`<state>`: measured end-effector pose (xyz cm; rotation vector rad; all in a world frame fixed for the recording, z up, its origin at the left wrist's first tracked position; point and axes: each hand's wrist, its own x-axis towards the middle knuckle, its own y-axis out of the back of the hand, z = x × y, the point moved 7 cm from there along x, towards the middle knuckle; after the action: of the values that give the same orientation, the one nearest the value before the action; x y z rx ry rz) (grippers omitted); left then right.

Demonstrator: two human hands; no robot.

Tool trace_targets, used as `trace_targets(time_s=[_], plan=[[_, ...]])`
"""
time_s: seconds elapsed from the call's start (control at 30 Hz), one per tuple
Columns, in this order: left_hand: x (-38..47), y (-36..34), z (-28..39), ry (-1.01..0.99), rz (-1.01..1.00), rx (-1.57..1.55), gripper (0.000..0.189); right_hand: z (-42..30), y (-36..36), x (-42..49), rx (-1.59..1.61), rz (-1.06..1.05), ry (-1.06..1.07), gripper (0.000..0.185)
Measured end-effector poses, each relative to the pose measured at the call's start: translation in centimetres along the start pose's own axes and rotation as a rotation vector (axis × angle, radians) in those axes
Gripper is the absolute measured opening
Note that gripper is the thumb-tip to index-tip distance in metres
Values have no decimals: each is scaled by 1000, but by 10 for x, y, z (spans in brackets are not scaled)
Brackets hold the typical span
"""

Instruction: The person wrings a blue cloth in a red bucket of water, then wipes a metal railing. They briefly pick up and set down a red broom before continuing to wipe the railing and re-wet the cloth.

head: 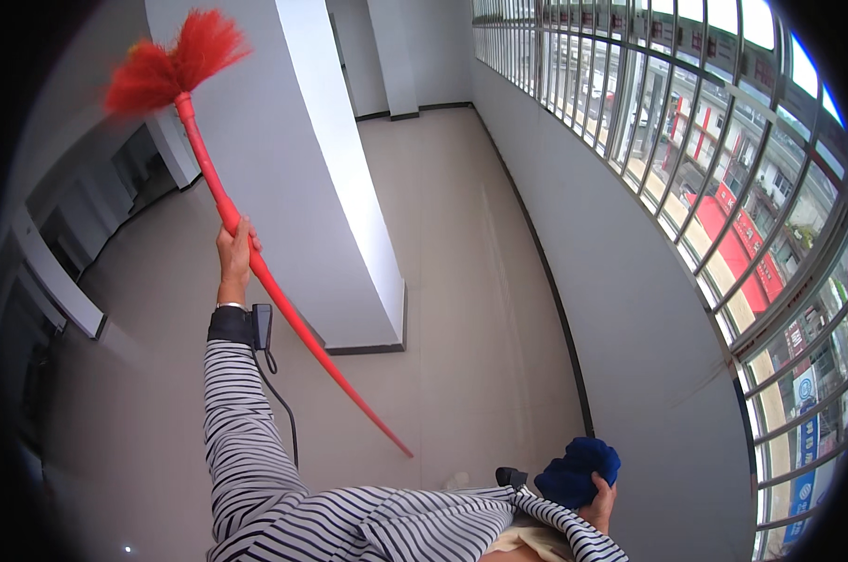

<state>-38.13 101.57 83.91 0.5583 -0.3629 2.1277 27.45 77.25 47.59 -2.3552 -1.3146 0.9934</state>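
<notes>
A long red duster (294, 319) with a red bristle head slants across the view, its head raised at the upper left and its thin handle end low at centre. My left hand (237, 254) grips its pole below the head. At the lower right, my right hand (599, 499) holds a bunched dark blue cloth (578, 472) beside the wall. A black device (261, 327) with a cable is strapped at my left wrist, over a black cuff. Another small black device (511, 478) shows near my right sleeve.
A square white pillar (255, 175) with a dark base stands ahead, close behind the duster. Along the right runs a grey wall (606, 281) with barred windows (676, 147) above it. Pale floor tiles (459, 302) lie between pillar and wall. More pillars stand at the left.
</notes>
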Motion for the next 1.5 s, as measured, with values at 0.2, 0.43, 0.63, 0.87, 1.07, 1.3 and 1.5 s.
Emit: trace_targets(time_s=[0.2,0.43,0.63,0.87,1.07,1.3,1.5], plan=[[70,-6,-74,188,-110,20,15,15,-59,-1,-40,23,-73,55],[126,-28,-127,190,-105,-27,16,-4,-98,14,-69,46,-45,55],[154,-32,-104,125,-101,-13,25,-5,-112,21,-78,52,-42,53],[197,-36,-97,124,-102,-31,28,13,-110,26,-108,81,-78,50],[205,-38,-120,50,-29,83,40,11,-117,24,-112,87,-67,53],[205,-24,-134,-42,137,190,68,11,-117,24,-98,96,-54,54],[210,-8,-151,140,39,201,50,18,-114,29,-116,98,-66,54]])
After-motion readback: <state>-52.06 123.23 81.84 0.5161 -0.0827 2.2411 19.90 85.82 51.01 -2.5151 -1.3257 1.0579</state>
